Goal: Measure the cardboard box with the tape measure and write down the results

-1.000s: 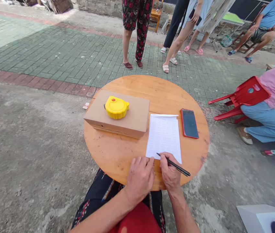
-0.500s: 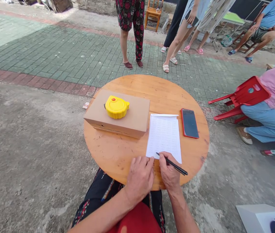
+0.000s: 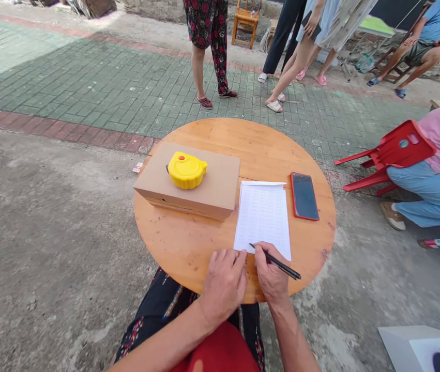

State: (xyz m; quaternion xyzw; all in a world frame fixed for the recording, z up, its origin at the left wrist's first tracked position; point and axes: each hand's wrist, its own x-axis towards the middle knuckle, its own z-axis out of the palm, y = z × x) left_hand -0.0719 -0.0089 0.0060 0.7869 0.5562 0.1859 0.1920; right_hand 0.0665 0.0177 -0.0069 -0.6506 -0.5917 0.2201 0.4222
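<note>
My right hand [image 3: 271, 277] grips a black pen [image 3: 276, 262] with its tip on the lower left corner of a white printed sheet [image 3: 263, 216]. My left hand [image 3: 224, 281] lies flat on the round wooden table [image 3: 188, 243], fingers stretched out, fingertips touching the sheet's bottom edge. Farther back on the left lies a flat cardboard box [image 3: 220, 188] with a yellow tape measure [image 3: 186, 170] on top. A phone in a red case [image 3: 304, 196] lies right of the sheet.
Several people stand on the green paving beyond the table [image 3: 210, 46]. A person in pink sits on a tipped red plastic chair [image 3: 392, 155] at the right. Another sits at the far right [image 3: 421, 41]. A white box [image 3: 409, 346] is on the ground, lower right.
The pen tip and my right hand have shifted slightly left on the sheet. The people standing at the back have shifted their feet. My left hand has stayed put.
</note>
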